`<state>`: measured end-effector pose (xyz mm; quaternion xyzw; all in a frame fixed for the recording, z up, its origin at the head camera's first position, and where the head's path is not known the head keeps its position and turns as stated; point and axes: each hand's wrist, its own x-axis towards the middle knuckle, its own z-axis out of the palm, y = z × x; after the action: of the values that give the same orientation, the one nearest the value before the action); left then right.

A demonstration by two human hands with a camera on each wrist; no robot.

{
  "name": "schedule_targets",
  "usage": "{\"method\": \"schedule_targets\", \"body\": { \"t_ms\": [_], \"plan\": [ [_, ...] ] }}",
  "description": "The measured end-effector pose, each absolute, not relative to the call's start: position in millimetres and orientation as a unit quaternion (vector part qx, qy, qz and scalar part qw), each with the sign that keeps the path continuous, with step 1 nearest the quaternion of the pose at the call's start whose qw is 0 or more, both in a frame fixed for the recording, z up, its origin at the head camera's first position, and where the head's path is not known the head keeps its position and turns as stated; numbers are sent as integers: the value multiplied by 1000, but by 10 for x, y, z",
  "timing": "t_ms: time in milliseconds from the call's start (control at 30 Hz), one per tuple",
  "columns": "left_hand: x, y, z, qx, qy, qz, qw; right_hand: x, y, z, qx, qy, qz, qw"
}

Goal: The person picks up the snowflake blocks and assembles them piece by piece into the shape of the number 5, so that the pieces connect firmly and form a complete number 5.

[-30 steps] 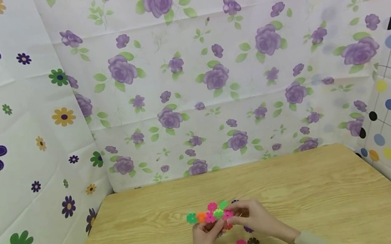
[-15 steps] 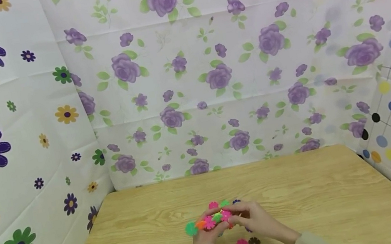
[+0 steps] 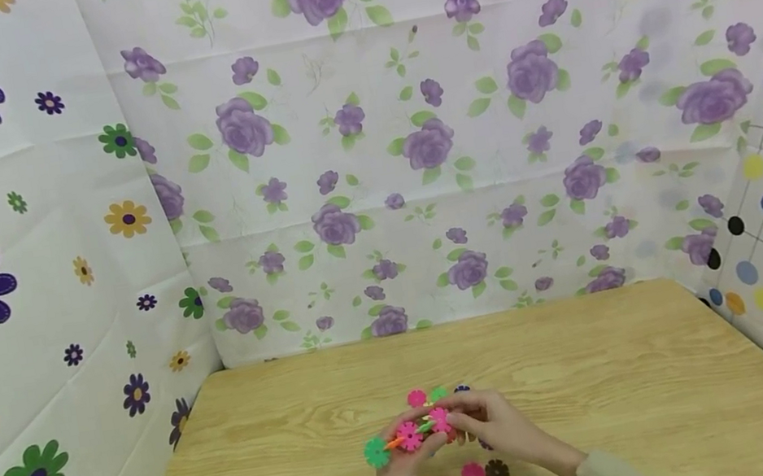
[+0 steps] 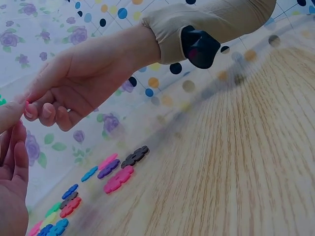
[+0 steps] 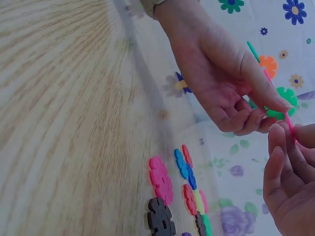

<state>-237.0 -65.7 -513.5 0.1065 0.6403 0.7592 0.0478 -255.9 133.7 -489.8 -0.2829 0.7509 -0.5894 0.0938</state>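
A chain of interlocking snowflake discs is held up between both hands. It runs from a teal disc through an orange disc, a pink disc and a green disc to a second pink disc. My left hand grips the chain near its middle, thumb in front and fingers behind. The pink disc at the right end is pinched between thumb and fingers of my right hand. Orange and green discs appear nearly edge-on in the head view.
On the wooden table, a loose pink disc lies beside a dark brown disc. Several more loose discs, among them a red one and a blue one, lie flat below the hands. Patterned cloths surround the table.
The chain's left end has dropped toward me, and its orange and green discs have turned edge-on. My left fingers have come up behind it. The right hand has barely moved.
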Motion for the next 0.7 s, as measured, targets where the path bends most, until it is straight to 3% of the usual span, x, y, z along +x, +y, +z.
{"method": "schedule_targets", "body": {
  "t_ms": [267,500,700],
  "plan": [
    [-2391,-645,-5137,104,638,762,47,-2570,1337,-4902,-249,727,-626,134],
    [-2373,-698,-5156,124,643,752,78,-2580,1355,-4920,-246,726,-629,132],
    [-2391,-856,-5178,193,680,701,96,-2616,1406,-4919,-230,728,-632,130]
  ]
}}
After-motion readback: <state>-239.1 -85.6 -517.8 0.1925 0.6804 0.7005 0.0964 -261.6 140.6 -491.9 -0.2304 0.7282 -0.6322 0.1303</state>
